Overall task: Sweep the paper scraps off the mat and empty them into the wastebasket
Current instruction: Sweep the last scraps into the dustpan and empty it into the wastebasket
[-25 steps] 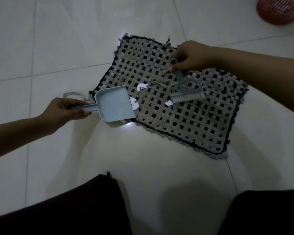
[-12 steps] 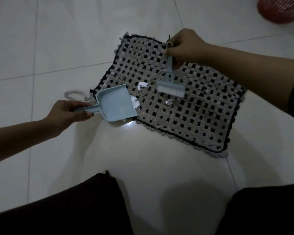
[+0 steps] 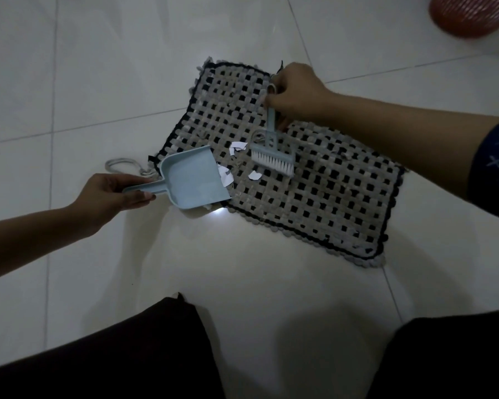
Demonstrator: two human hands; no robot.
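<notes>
Paper scraps [image 3: 238,145], head view: small, white, torn; a few lie on the woven grey-and-black mat [image 3: 343,203], towards its left side.
Left hand [image 3: 110,194]: grip clenched round the handle of the pale blue plastic dustpan [image 3: 190,180], whose lip is at the mat's edge.
Right hand [image 3: 296,92]: grip wrapped round the pale blue, white-bristled hand brush [image 3: 272,159], just beside the scraps.
Progress: sweeping seems barely begun and the pan looks empty. The round red mesh wastebasket [image 3: 470,12] stands well apart; emptying not yet done.

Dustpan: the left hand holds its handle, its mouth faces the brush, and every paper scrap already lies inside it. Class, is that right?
Not quite. The head view shows paper scraps lying on the mat, between the dustpan and the brush; the rest stands.
</notes>
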